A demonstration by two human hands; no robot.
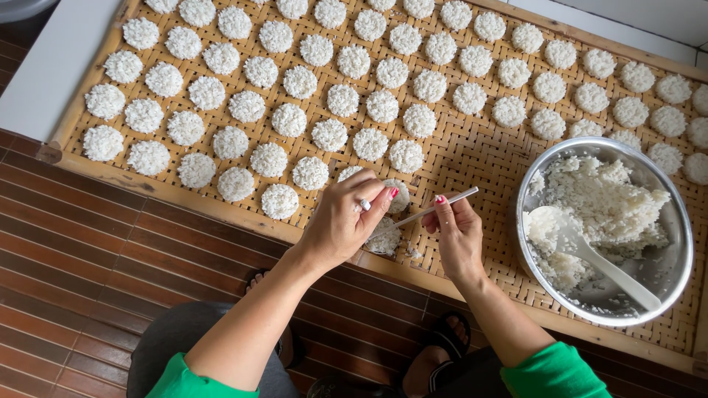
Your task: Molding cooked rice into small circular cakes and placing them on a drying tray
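The left hand [343,221] pinches a small round rice cake [396,193] at the near edge of the woven bamboo tray [472,158], while the right hand [457,232] is closed on a thin white stick [435,210] touching it. This looks like shaping; next, probably, release it in line with the rows.

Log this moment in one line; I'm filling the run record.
left hand: on round white rice cake | right hand: holds thin white stick | woven bamboo tray
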